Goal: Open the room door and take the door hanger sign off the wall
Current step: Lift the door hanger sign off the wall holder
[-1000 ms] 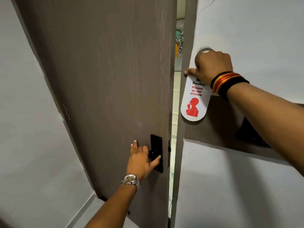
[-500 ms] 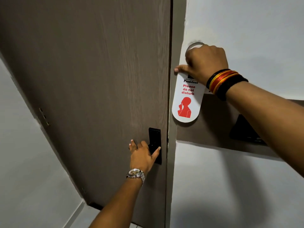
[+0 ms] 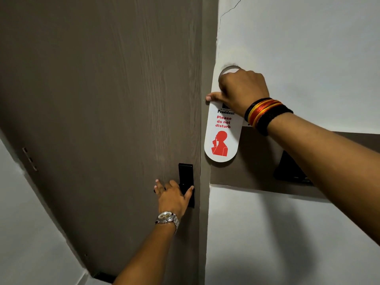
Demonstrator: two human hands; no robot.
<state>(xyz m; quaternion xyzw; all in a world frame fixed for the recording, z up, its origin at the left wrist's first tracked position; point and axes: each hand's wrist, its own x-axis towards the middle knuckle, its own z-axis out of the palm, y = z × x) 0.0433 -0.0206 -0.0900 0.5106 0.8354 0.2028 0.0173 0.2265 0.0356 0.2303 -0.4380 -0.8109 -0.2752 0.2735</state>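
The brown wooden door [image 3: 102, 99] fills the left and stands flush in its frame. My left hand [image 3: 172, 196] rests on the black door handle [image 3: 186, 179] near the door's right edge, fingers spread over the lever. A white door hanger sign [image 3: 223, 138] with red "Please do not disturb" lettering hangs against the white wall [image 3: 308, 48] just right of the frame. My right hand [image 3: 240, 89] grips the sign's upper part, thumb across its front. The hook loop shows above my knuckles.
A brown panel [image 3: 253, 167] runs across the wall behind the sign's lower end, with a black fitting [image 3: 287, 169] partly hidden by my right forearm. Door hinges [image 3: 30, 159] sit at the left edge. A crack runs down the wall top.
The door has swung shut: the gap showing the corridor a second ago is gone. Both hands kept their hold on the handle and the sign.
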